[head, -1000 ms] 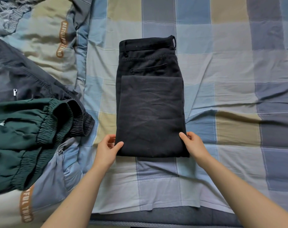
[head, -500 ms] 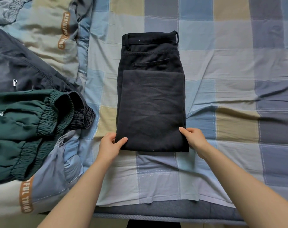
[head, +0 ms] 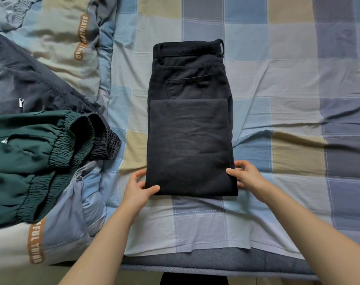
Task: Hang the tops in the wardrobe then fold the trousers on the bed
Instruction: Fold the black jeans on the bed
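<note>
Bed (head: 298, 83): covered by a checked sheet in blue, grey and tan, seen from above.
Black trousers (head: 189, 140): mid-bed, flat, legs folded up over the seat, waistband at the far end.
Left hand (head: 137, 192): pinching the near left corner of the fold, thumb on top, fingers tucked beneath.
Right hand (head: 247, 175): pinching the near right edge, thumb on top.
Green trousers (head: 27, 161): heaped at left, elastic waist showing.
Dark jacket (head: 20, 87): behind the green pair.
Quilt (head: 59, 38): rumpled, lettered orange tabs.

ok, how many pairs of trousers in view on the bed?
3. Black trousers folded mid-bed, both hands at the near corners. Green trousers at left. Dark grey trousers partly under the green pair. More may be hidden off-frame left.
</note>
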A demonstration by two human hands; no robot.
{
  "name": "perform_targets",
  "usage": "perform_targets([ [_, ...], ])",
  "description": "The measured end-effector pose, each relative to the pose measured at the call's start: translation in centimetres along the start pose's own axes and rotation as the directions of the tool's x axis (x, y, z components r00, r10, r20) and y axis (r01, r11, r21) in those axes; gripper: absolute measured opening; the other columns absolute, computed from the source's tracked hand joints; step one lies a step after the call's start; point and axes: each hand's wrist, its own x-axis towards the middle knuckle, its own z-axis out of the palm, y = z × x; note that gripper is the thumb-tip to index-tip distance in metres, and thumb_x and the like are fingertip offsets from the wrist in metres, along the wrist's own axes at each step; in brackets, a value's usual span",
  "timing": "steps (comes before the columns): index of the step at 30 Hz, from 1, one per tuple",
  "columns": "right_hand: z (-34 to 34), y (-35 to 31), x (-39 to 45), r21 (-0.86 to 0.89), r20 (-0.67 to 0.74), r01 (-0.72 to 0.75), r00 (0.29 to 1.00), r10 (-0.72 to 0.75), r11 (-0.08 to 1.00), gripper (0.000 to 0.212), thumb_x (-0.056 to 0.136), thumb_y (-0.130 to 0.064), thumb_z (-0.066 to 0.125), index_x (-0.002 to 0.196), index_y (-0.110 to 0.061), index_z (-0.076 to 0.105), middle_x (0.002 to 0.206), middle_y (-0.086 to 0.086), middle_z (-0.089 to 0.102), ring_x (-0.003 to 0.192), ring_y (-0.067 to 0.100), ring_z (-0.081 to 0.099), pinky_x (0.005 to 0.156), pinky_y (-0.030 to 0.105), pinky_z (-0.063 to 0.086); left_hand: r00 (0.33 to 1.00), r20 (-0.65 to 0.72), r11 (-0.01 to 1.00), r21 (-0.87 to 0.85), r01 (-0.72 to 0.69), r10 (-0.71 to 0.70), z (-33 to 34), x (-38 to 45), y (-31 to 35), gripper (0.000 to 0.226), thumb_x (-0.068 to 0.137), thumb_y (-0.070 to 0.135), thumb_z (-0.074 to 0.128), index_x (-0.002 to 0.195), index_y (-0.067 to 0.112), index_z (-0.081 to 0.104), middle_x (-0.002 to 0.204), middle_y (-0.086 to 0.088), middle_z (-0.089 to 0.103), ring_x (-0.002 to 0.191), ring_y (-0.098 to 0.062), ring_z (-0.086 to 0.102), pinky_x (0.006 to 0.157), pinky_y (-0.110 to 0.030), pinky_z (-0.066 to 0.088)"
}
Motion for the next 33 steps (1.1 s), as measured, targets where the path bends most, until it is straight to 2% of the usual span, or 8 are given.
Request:
perform_targets([
  [4, 1.2, -0.7, -0.5, -0.335, 0.035, 0.088, 0.996, -0.081, 0.938, 0.028, 0.093, -0.024, 0.044, 0.113, -0.007, 0.055, 0.114, 0.009, 0.060, 0.106, 0.026, 0.057, 0.097, 0.045, 0.046, 0.999, -0.017, 0.999, 0.040, -0.036, 0.037, 0.3, 0.5, 0.6, 0.027, 0.081, 0.009, 0.075, 0.104, 0.021, 0.066, 0.094, 0.004, 0.074, 0.087, -0.008, 0.068, 0.069, -0.016, 0.049],
  [7, 1.3, -0.8, -2.0, -0.212, 0.066, 0.093, 0.995, -0.080, 0.973, 0.030, 0.094, -0.021, 0.041, 0.117, -0.012, 0.057, 0.118, 0.003, 0.062, 0.110, 0.021, 0.058, 0.101, 0.045, 0.045, 1.000, 0.024, 1.000, -0.019, -0.010, 0.010, -0.1, -0.3, 0.7, 0.013, 0.090, 0.020, 0.068, 0.102, 0.016, 0.068, 0.105, -0.004, 0.074, 0.103, -0.020, 0.067, 0.093, -0.034, 0.051],
  [11, 1.2, 0.2, -4.4, -0.198, -0.004, 0.052, 0.999, -0.054, 0.979, 0.027, 0.096, -0.020, 0.044, 0.117, -0.007, 0.054, 0.117, 0.008, 0.062, 0.110, 0.025, 0.057, 0.100, 0.046, 0.044, 0.996, 0.071, 0.999, 0.020, 0.049, -0.051, -0.7, -2.8, 0.8, 0.006, 0.090, 0.014, 0.067, 0.093, 0.011, 0.062, 0.095, -0.006, 0.075, 0.099, -0.026, 0.069, 0.089, -0.043, 0.054],
  [16, -0.7, 1.0, -12.6, -0.275, 0.047, 0.133, 0.991, -0.125, 0.952, 0.058, 0.095, -0.018, 0.046, 0.140, -0.043, 0.020, 0.112, 0.007, 0.064, 0.101, 0.029, 0.062, 0.093, 0.042, 0.047, 0.982, 0.147, 0.988, 0.108, 0.107, -0.123, -2.5, -10.3, 1.6, 0.053, 0.088, 0.010, 0.070, 0.128, 0.029, 0.041, 0.098, -0.015, 0.074, 0.076, -0.021, 0.072, 0.074, -0.040, 0.057],
  [20, -3.3, 0.9, -18.9, -0.367, 0.214, 0.112, 0.976, -0.034, 0.923, 0.051, 0.089, -0.009, 0.051, 0.128, -0.042, 0.047, 0.131, -0.007, 0.054, 0.112, 0.020, 0.057, 0.099, 0.040, 0.046, 0.902, 0.363, 0.959, 0.238, 0.152, -0.233, -4.9, -17.2, 3.5, 0.083, 0.086, 0.005, 0.068, 0.126, 0.067, 0.029, 0.084, -0.005, 0.074, 0.067, -0.016, 0.068, 0.058, -0.028, 0.053],
  [26, -6.3, -2.4, -21.9, -0.150, 0.331, -0.227, 0.906, 0.265, 0.962, 0.013, 0.082, -0.019, 0.063, 0.092, -0.011, 0.066, 0.091, 0.011, 0.061, 0.070, 0.016, 0.058, 0.060, 0.026, 0.044, 0.714, 0.553, 0.903, 0.252, 0.347, -0.429, -7.9, -19.8, 8.3, 0.057, 0.066, 0.019, 0.081, 0.121, 0.015, 0.069, 0.124, -0.017, 0.065, 0.106, -0.030, 0.055, 0.095, -0.044, 0.043],
  [29, -6.3, -6.3, -19.3, 0.006, 0.350, -0.339, 0.882, 0.315, 0.941, 0.039, 0.088, -0.046, 0.060, 0.097, -0.008, 0.060, 0.080, 0.014, 0.059, 0.056, 0.021, 0.060, 0.051, 0.029, 0.053, 0.797, 0.478, 0.930, 0.179, 0.322, -0.368, -7.2, -16.3, 11.8, 0.049, 0.062, 0.034, 0.086, 0.102, 0.007, 0.075, 0.097, -0.013, 0.067, 0.078, -0.022, 0.063, 0.067, -0.030, 0.052],
  [33, -5.4, -10.7, -12.2, 0.265, 0.088, -0.210, 0.977, 0.194, 0.941, 0.053, 0.097, -0.057, 0.035, 0.107, -0.010, 0.056, 0.087, 0.016, 0.062, 0.067, 0.028, 0.067, 0.066, 0.040, 0.056, 0.947, 0.203, 0.962, -0.057, 0.266, -0.250, -4.9, -8.3, 14.6, 0.040, 0.096, 0.053, 0.047, 0.100, 0.018, 0.066, 0.079, -0.006, 0.067, 0.072, -0.019, 0.058, 0.073, -0.032, 0.049],
])
